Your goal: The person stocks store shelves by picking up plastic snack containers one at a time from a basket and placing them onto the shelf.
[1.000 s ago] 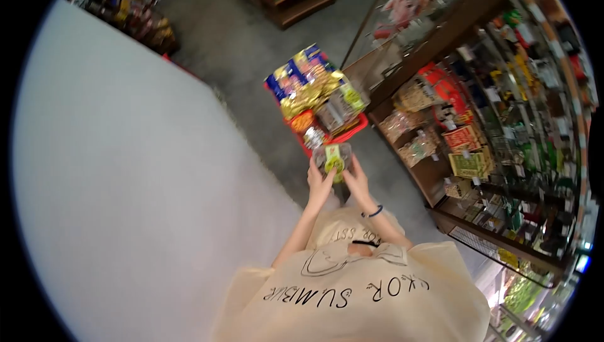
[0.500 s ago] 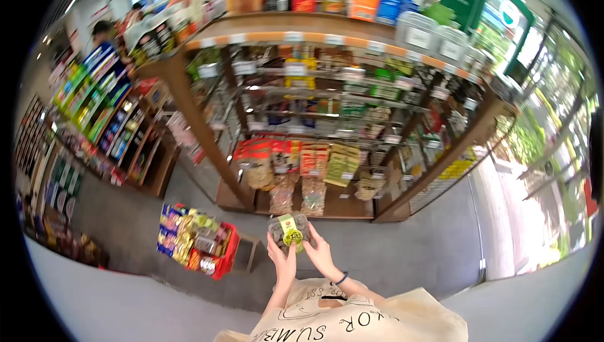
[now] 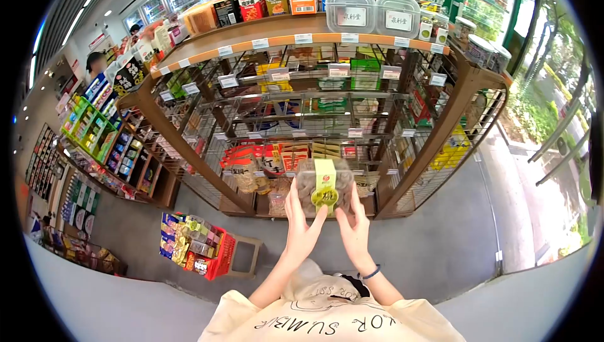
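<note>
A clear plastic box (image 3: 308, 185) of dark dried fruit or nuts, banded with a green label, is held up before the shelf unit. My left hand (image 3: 301, 226) grips its left side, with the thumb on the lower front. On the other side my right hand (image 3: 354, 222) clasps the box, thumb near the label's bottom. A dark band circles my right wrist. Behind the box, several red and green snack bags (image 3: 270, 159) lie on the lowest shelf, partly hidden by it.
A red basket (image 3: 225, 257) full of packaged snacks rests on a small stool (image 3: 246, 259) at lower left. The brown shelf unit (image 3: 264, 33) carries boxes and two clear tubs (image 3: 350, 15) on top. A person (image 3: 95, 65) is at far left; windows line the right.
Both hands have raised the box away from my body, toward the shelf unit, and it now covers part of the lower snack bags. My view has shifted somewhat.
</note>
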The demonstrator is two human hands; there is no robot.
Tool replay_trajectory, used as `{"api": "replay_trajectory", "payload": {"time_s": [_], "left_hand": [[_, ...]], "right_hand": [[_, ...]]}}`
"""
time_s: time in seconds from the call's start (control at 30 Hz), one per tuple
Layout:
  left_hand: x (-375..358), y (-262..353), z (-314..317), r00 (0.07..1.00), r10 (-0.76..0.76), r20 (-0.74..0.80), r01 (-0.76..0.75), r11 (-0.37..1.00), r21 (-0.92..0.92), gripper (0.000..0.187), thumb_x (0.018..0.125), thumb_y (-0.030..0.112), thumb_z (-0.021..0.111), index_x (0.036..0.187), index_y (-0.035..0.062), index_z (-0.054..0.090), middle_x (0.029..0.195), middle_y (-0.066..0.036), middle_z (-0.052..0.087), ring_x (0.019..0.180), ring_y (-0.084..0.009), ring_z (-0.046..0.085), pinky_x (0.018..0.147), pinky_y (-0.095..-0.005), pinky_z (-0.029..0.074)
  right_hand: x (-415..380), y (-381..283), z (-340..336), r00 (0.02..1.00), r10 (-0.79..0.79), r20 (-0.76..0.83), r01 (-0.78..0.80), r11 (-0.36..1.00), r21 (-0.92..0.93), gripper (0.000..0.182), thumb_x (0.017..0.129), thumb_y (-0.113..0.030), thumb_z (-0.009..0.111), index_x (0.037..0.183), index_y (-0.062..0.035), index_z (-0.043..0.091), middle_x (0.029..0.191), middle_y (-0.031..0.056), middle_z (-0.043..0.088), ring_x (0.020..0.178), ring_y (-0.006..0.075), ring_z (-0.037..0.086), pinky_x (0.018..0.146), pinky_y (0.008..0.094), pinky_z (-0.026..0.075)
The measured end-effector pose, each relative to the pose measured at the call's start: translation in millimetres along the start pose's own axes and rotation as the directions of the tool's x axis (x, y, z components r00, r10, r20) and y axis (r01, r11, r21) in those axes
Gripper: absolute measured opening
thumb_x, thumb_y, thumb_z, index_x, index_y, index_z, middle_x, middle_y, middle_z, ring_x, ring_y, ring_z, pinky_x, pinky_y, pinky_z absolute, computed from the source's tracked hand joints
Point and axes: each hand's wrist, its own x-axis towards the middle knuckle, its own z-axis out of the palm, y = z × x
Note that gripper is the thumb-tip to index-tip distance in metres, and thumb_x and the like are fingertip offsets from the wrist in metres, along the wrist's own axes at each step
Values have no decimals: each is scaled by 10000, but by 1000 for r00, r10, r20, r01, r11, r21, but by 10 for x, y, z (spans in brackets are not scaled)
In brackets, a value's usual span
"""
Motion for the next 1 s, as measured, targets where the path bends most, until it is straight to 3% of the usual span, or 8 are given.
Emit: {"api": "replay_trajectory", "payload": {"time_s": [0.07, 0.1, 0.23, 0.3, 0.5, 0.67, 0.87, 1.0], "left_hand": [[153, 112, -39, 996, 92, 2, -92, 996, 9, 764, 796, 139, 601, 1361, -8, 107, 1310, -205, 244, 1217, -321, 243, 1016, -400, 199], [234, 160, -64, 994, 111, 2, -111, 994, -13, 762, 797, 139, 597, 1359, -16, 106, 1303, -209, 249, 1209, -322, 256, 1013, -395, 206], [555, 403, -190, 977, 211, -9, -211, 977, 37, 769, 794, 146, 598, 1356, -26, 102, 1287, -211, 265, 1206, -326, 261, 1010, -404, 209], [741, 502, -274, 969, 247, -22, -246, 968, 59, 781, 790, 144, 602, 1352, -28, 89, 1280, -222, 266, 1202, -336, 260, 1011, -414, 202], [1500, 750, -628, 897, 433, -84, -431, 901, 44, 787, 789, 132, 609, 1343, -40, 76, 1275, -219, 252, 1212, -326, 246, 1012, -407, 204], [2126, 831, -918, 882, 460, -98, -468, 880, -83, 802, 788, 162, 626, 1338, -48, 81, 1262, -213, 261, 1197, -304, 276, 999, -394, 245], [2654, 747, -1118, 849, 528, -32, -528, 843, -102, 806, 794, 183, 616, 1337, -53, 68, 1264, -227, 256, 1201, -316, 273, 1007, -395, 239], [3003, 709, -1069, 836, 548, -18, -545, 828, -131, 809, 797, 206, 609, 1332, -61, 65, 1250, -238, 268, 1212, -332, 263, 1011, -394, 237]], "right_hand": [[143, -112, 9, 1000, -22, -7, 22, 998, 63, 628, 806, 18, 511, 1367, -108, 259, 1216, 160, 432, 1095, 231, 480, 875, 321, 450], [212, -215, -8, 996, 56, 65, -66, 986, 152, 638, 796, 73, 462, 1372, -32, 208, 1372, 146, 299, 1237, 198, 324, 979, 301, 335], [528, -294, 71, 996, -71, 55, 59, 980, 188, 636, 797, 83, 453, 1371, -27, 203, 1386, 157, 268, 1231, 207, 335, 968, 315, 354], [721, -441, 125, 962, -272, -25, 271, 962, -26, 644, 769, -12, 549, 1354, -44, 280, 1133, 184, 495, 1009, 234, 511, 857, 313, 415], [1454, -957, 385, 879, -478, -1, 477, 878, -26, 627, 757, -16, 560, 1331, -4, 308, 1077, 176, 526, 982, 246, 495, 849, 314, 407], [2016, -1124, 769, 787, -616, -32, 613, 787, -75, 639, 762, -33, 565, 1337, 4, 287, 1096, 173, 527, 982, 242, 489, 851, 321, 406], [2467, -1155, 1063, 833, -549, -63, 552, 833, 39, 640, 778, -44, 558, 1351, -29, 276, 1161, 187, 492, 971, 209, 513, 840, 316, 425], [2778, -1225, 1093, 793, -602, -97, 606, 795, 24, 591, 802, -31, 539, 1334, 2, 287, 1226, 197, 463, 1068, 205, 502, 891, 318, 421]]}}
